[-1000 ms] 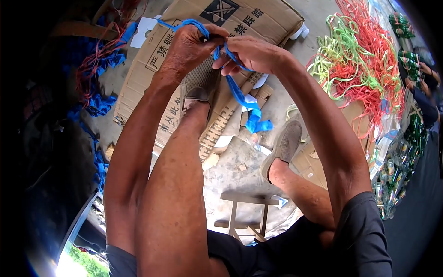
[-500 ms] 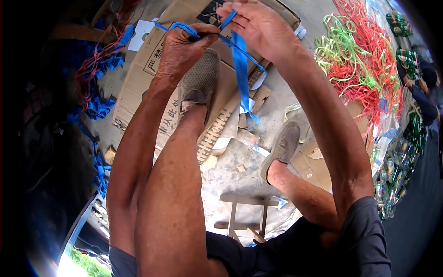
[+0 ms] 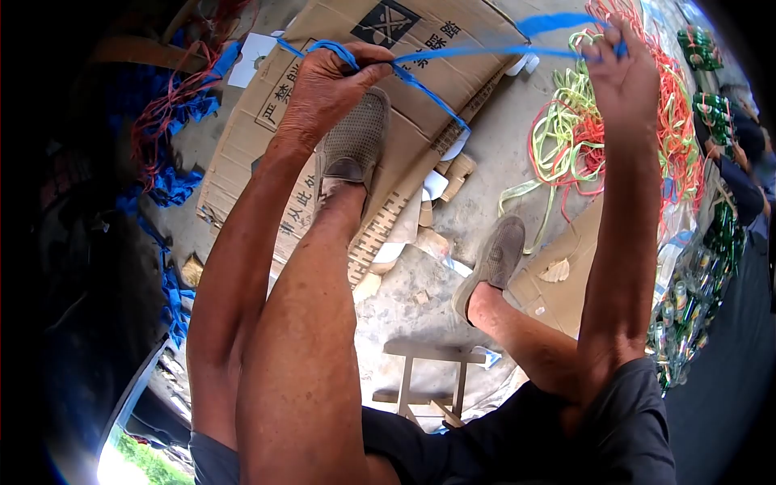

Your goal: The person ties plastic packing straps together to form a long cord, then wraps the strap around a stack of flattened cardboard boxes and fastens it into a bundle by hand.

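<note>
Strap (image 3: 485,51), blue, left hand (image 3: 330,87), right hand (image 3: 626,87), each grip closed on it, two shoes (image 3: 357,129), one stool (image 3: 436,352)

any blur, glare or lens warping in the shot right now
Head view: the right hand and blue strap look motion-smeared, while the left hand looks sharper; head view: glare washes out the lower left, beside greenery; head view: rounded black edges suggest a wide lens.

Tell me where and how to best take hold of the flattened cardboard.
Probably take the flattened cardboard by its upper right edge, coming from the right: that stretch borders bare floor, whereas a shoe covers its middle. Keep the grip clear of the blue strap.
</note>
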Demonstrator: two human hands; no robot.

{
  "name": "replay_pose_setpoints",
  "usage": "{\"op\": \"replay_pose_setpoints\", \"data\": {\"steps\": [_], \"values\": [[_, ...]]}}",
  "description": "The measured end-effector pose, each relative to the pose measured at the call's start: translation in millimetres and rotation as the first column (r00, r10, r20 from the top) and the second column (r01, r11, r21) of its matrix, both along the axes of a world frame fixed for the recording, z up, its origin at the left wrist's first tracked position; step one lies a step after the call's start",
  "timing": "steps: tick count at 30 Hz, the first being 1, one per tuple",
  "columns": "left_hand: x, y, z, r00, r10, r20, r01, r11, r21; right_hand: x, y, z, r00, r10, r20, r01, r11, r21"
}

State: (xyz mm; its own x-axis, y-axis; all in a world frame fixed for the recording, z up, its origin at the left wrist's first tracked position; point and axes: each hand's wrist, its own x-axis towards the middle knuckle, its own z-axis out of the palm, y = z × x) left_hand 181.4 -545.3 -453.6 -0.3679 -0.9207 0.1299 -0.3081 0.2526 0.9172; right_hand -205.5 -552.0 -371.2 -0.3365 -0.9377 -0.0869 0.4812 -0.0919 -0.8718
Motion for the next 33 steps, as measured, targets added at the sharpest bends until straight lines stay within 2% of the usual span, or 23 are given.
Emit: {"op": "replay_pose_setpoints", "data": {"steps": [3, 4, 6, 9, 10, 13, 16, 17, 19, 20, 21, 23, 26, 28, 30, 32, 33], "values": [[3.5, -3.6, -1.5, 0.999, -0.004, -0.045, 0.012, 0.982, 0.189, -0.2, 30.9, -34.7, 0.999, 0.014, -0.052, -0.007, 0.990, 0.143], [6.3, -4.9, -2.3, 0.998, -0.002, -0.057, 0.011, 0.987, 0.158, 15.4, 38.2, -35.5, 0.986, -0.034, -0.165, 0.071, 0.973, 0.220], [13.8, -12.4, -3.4, 0.997, 0.001, -0.081, 0.006, 0.995, 0.095, 20.1, 46.0, -54.8, 0.964, 0.000, -0.266, 0.069, 0.965, 0.252], [28.7, -29.1, -2.3, 0.992, 0.041, 0.116, -0.033, 0.997, -0.065, 28.5, 52.5, -71.4, 0.891, 0.053, -0.451, 0.080, 0.959, 0.270], [27.5, -32.3, -4.2, 0.974, 0.150, 0.171, -0.138, 0.987, -0.077, 29.3, 53.9, -77.7, 0.856, 0.067, -0.513, 0.084, 0.960, 0.266], [33.3, -39.8, -4.4, 0.840, 0.264, 0.474, -0.179, 0.960, -0.217, 18.1, 61.8, -100.8, 0.867, 0.083, -0.492, 0.086, 0.947, 0.310], [56.5, -53.7, -24.7, 0.628, 0.387, 0.675, -0.067, 0.891, -0.449, -1.5, 73.4, -130.7, 0.759, 0.130, -0.639, 0.105, 0.943, 0.316], [69.8, -57.6, -34.6, 0.592, 0.381, 0.710, -0.062, 0.900, -0.431, -4.3, 78.0, -141.7, 0.706, 0.138, -0.694, 0.113, 0.946, 0.303], [88.8, -68.6, -45.5, 0.517, 0.375, 0.769, -0.056, 0.912, -0.407, -8.4, 82.2, -160.7, 0.792, 0.157, -0.590, 0.079, 0.932, 0.354], [91.4, -65.4, -45.2, 0.474, 0.314, 0.823, -0.127, 0.949, -0.288, -8.2, 83.5, -173.1, 0.715, 0.147, -0.683, 0.077, 0.955, 0.286], [92.2, -61.7, -47.9, 0.461, 0.326, 0.825, -0.151, 0.945, -0.289, -1.1, 84.2, -177.0, 0.630, 0.130, -0.766, 0.066, 0.973, 0.220], [90.5, -56.8, -52.8, 0.441, 0.356, 0.824, -0.200, 0.934, -0.297, 7.4, 89.9, -179.8, 0.538, 0.256, -0.803, 0.010, 0.951, 0.310], [90.2, -62.1, -53.1, 0.679, 0.300, 0.670, -0.370, 0.928, -0.041, 14.1, 96.2, -185.7, 0.301, 0.433, -0.850, -0.078, 0.899, 0.430], [83.8, -51.9, -40.5, 0.883, 0.366, 0.295, -0.441, 0.861, 0.253, 25.8, 100.8, -174.5, 0.177, 0.465, -0.867, -0.089, 0.885, 0.457], [72.4, -44.9, -22.2, 0.881, 0.468, -0.072, -0.376, 0.784, 0.494, 38.1, 106.2, -153.9, 0.058, 0.520, -0.852, -0.073, 0.854, 0.516], [62.9, -45.9, -6.5, 0.742, 0.568, -0.357, -0.241, 0.723, 0.648, 40.9, 110.6, -142.5, -0.038, 0.542, -0.839, -0.088, 0.835, 0.543], [62.6, -50.7, -10.7, 0.686, 0.540, -0.488, -0.103, 0.736, 0.669, 41.4, 111.9, -140.1, -0.087, 0.550, -0.831, -0.096, 0.825, 0.556]]}}
